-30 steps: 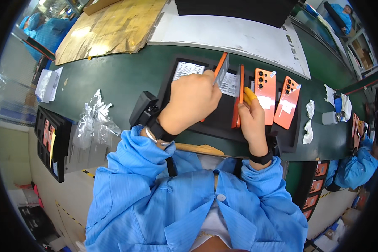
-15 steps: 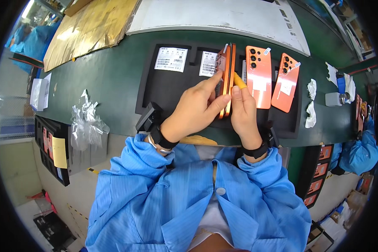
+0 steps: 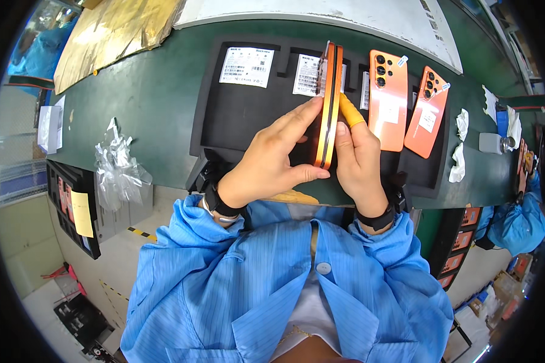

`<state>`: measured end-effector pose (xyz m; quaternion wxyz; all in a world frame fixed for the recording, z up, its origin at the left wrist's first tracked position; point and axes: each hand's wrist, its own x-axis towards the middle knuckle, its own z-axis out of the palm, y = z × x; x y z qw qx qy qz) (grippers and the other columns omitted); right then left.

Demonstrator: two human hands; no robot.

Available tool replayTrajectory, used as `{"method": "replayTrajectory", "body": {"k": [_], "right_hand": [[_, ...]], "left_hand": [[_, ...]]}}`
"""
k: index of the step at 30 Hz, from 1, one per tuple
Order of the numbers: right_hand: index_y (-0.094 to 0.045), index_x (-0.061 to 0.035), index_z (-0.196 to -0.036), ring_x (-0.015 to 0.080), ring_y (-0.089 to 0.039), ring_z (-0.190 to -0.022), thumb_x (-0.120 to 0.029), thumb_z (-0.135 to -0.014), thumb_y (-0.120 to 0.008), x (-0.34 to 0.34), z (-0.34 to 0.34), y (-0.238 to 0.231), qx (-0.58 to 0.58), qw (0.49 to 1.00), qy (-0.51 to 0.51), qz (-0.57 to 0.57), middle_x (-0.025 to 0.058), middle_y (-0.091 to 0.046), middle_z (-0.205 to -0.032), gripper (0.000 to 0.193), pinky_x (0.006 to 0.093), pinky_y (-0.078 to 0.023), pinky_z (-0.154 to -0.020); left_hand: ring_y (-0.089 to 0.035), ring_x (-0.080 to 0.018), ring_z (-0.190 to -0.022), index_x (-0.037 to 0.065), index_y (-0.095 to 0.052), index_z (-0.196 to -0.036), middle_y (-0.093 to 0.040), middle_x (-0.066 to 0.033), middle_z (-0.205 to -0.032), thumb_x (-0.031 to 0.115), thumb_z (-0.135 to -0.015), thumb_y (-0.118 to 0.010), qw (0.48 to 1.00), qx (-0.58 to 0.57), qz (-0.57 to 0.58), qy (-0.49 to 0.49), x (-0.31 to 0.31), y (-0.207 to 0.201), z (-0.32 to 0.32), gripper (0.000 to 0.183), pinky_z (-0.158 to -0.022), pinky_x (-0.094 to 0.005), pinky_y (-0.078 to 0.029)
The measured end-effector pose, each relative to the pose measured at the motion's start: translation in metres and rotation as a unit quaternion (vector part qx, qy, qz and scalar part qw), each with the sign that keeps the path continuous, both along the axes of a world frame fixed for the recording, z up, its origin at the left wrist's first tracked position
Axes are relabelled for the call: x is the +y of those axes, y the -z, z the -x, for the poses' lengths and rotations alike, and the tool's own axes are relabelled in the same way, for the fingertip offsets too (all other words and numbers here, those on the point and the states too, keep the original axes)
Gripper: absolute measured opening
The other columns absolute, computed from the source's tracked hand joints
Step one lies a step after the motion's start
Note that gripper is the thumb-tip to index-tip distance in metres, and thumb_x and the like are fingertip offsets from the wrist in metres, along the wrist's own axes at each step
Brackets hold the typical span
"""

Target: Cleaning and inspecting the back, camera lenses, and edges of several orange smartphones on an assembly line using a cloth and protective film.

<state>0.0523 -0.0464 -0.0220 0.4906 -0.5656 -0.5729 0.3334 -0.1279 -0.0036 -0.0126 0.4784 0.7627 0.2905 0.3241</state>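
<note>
The desk [image 3: 175, 97], green-topped, carries a white board [image 3: 321, 11] along its far edge and a brown sheet [image 3: 112, 39] at its far left corner. A black tray [image 3: 248, 115] lies toward the near edge. Crumpled clear plastic [image 3: 124, 169] sits at the near edge toward the left corner.

Over the tray's middle, the left hand [image 3: 275, 148] and right hand [image 3: 360, 157] pinch a pair of orange phones [image 3: 329, 109] between them, turned edge-on and set face against face. The left hand's grip has fingers on the left side and the thumb by the near end; the right hand's grip presses from the right. Whether the pair touches the tray I cannot tell.

Two more orange phones [image 3: 389, 100] lie camera side up at the tray's right edge. White labels [image 3: 246, 66] show along its far edge. A small bottle [image 3: 493, 143] stands near the desk's right edge, beside crumpled white strips [image 3: 458, 162]. A yellow cover [image 3: 350, 112] sheathes one right fingertip.
</note>
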Motion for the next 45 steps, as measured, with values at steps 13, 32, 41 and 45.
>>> {"method": "replayTrajectory", "body": {"k": [13, 32, 41, 45], "right_hand": [[-0.051, 0.0083, -0.138, 0.0273, -0.069, -0.108, -0.014, -0.105, -0.051, 0.001, -0.002, 0.004, 0.005, 1.0, 0.002, -0.011, 0.0216, -0.069, -0.116, 0.04, 0.0348, -0.053, -0.091], [-0.054, 0.0064, -0.136, 0.0214, -0.068, -0.109, 0.002, -0.1, -0.051, 0.009, 0.003, -0.014, 0.068, 0.995, 0.051, -0.056, 0.0179, -0.07, -0.118, 0.036, 0.0318, -0.054, -0.092], [-0.052, 0.0057, -0.135, 0.0181, -0.063, -0.115, 0.007, -0.101, -0.049, 0.001, 0.012, -0.009, 0.233, 0.962, -0.004, -0.142, 0.0153, -0.063, -0.13, 0.034, 0.0298, -0.052, -0.096], [-0.052, 0.0058, -0.135, 0.0204, -0.063, -0.117, 0.009, -0.1, -0.047, -0.003, 0.016, -0.008, 0.205, 0.962, 0.024, -0.178, 0.0161, -0.061, -0.133, 0.036, 0.0309, -0.052, -0.098]], "left_hand": [[-0.056, -0.0299, -0.13, 0.002, -0.037, -0.153, -0.052, -0.0192, -0.146, 0.021, -0.081, -0.085, 0.997, -0.051, 0.055, 0.009, 0.005, 0.003, 0.006, 0.089, -0.106, -0.0414, -0.048], [-0.057, -0.0217, -0.127, -0.007, -0.043, -0.147, -0.059, -0.0178, -0.137, 0.002, -0.1, -0.057, 0.977, -0.134, 0.163, -0.029, 0.013, -0.018, -0.022, 0.05, -0.105, -0.0344, -0.048], [-0.061, -0.0242, -0.125, -0.003, -0.056, -0.138, -0.06, -0.0159, -0.14, -0.008, -0.09, -0.058, 0.978, -0.171, 0.071, -0.095, -0.006, -0.011, -0.016, 0.048, -0.1, -0.0366, -0.054], [-0.061, -0.0234, -0.124, -0.004, -0.055, -0.138, -0.06, -0.0159, -0.138, -0.011, -0.091, -0.055, 0.962, -0.245, 0.083, -0.084, -0.009, -0.009, -0.019, 0.047, -0.1, -0.0357, -0.054]]}}
